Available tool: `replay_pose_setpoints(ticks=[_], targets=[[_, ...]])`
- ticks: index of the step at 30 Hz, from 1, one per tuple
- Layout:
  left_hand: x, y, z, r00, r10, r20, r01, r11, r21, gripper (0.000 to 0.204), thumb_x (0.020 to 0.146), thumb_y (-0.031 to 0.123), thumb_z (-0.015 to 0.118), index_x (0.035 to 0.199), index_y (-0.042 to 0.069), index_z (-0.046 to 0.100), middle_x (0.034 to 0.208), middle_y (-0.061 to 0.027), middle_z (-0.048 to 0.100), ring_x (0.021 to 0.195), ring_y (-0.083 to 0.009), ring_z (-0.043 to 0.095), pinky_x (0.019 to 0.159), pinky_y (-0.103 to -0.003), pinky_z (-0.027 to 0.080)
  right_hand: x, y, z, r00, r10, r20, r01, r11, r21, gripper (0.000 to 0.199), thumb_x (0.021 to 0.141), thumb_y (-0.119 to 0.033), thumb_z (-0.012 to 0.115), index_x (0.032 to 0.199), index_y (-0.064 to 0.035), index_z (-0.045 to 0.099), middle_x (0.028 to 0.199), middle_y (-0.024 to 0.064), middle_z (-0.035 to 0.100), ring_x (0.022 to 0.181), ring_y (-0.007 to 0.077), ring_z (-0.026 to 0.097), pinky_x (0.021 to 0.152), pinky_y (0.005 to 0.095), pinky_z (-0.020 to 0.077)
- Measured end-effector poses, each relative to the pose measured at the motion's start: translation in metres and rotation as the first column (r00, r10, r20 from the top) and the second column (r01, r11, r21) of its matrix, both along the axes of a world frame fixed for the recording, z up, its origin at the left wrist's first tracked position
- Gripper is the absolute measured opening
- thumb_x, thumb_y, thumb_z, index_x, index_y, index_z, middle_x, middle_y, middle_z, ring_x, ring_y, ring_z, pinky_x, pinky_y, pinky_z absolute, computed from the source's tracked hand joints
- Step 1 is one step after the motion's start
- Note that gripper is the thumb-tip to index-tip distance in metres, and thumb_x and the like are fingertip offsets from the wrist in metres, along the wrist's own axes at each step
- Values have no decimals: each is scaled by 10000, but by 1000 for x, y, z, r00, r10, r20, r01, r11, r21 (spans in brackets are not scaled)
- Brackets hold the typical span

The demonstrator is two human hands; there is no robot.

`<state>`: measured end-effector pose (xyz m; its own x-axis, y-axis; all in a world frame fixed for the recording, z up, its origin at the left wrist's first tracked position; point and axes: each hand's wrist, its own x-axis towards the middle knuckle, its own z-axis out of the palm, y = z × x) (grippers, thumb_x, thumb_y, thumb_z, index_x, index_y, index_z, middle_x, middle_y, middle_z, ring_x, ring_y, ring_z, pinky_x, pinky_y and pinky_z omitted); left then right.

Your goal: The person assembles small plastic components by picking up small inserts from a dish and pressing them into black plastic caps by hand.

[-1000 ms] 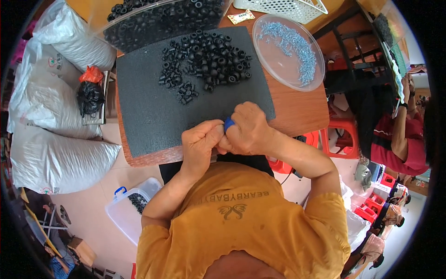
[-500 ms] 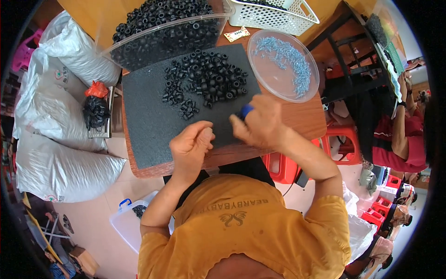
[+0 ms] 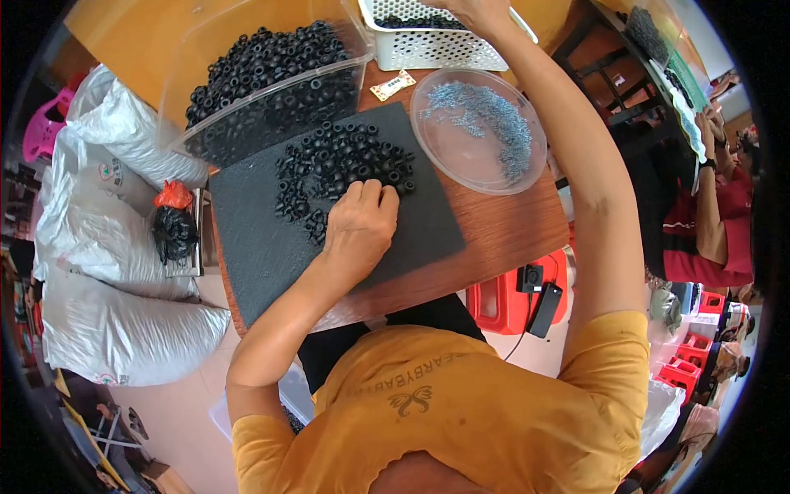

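Observation:
My left hand (image 3: 362, 222) reaches to the near edge of a pile of small black ring-like plastic parts (image 3: 337, 160) on a dark grey mat (image 3: 255, 255). Its fingers are bent together and point down; whatever they pinch is hidden. My right arm stretches far forward, and my right hand (image 3: 481, 12) is above a white perforated basket (image 3: 444, 51) holding more black parts (image 3: 420, 22). The picture's upper edge cuts off part of that hand, so its grip does not show.
A clear bin (image 3: 263, 107) full of black parts stands at the back left. Beside the mat, a round clear lid (image 3: 444, 156) carries small bluish metal pieces (image 3: 494, 123). A small wrapped packet (image 3: 392, 85) lies between them. White sacks (image 3: 123, 321) flank the table; a co-worker (image 3: 708, 222) sits at right.
My right hand has left the mat's front, where a blue thing showed in it, and gone forward to the basket. My left hand has moved forward onto the black parts.

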<state>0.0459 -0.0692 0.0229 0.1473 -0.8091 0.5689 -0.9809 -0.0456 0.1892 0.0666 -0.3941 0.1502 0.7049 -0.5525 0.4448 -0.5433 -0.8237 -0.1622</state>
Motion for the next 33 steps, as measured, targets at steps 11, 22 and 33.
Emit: replay_pose_setpoints(ticks=[11, 22, 33], targets=[[1, 7, 1, 997, -11, -78, 12, 1000, 5, 199, 701, 27, 701, 869, 20, 595, 802, -111, 519, 741, -290, 559, 635, -376, 483, -65, 23, -54, 959, 274, 73, -256, 948, -187, 304, 799, -253, 664, 699, 32, 628, 688, 269, 625, 679, 448, 640, 627, 519, 510], [-29, 44, -15, 1000, -23, 5, 22, 998, 59, 252, 701, 11, 695, 941, -20, 625, 810, -110, 529, 706, -267, 548, 593, -347, 480, -150, 56, -111, 947, 298, -124, -274, 945, 180, 125, 746, -58, 659, 767, 39, 583, 836, 254, 624, 884, 433, 595, 757, 517, 463], [-32, 45, -17, 977, -40, 211, 19, 995, 98, 315, 757, 22, 586, 1052, -85, 615, 834, -118, 530, 722, -238, 540, 620, -308, 483, -158, 68, -117, 948, 313, 56, -316, 904, 288, 188, 746, -42, 728, 774, 40, 562, 781, 208, 574, 790, 393, 567, 697, 464, 430]])
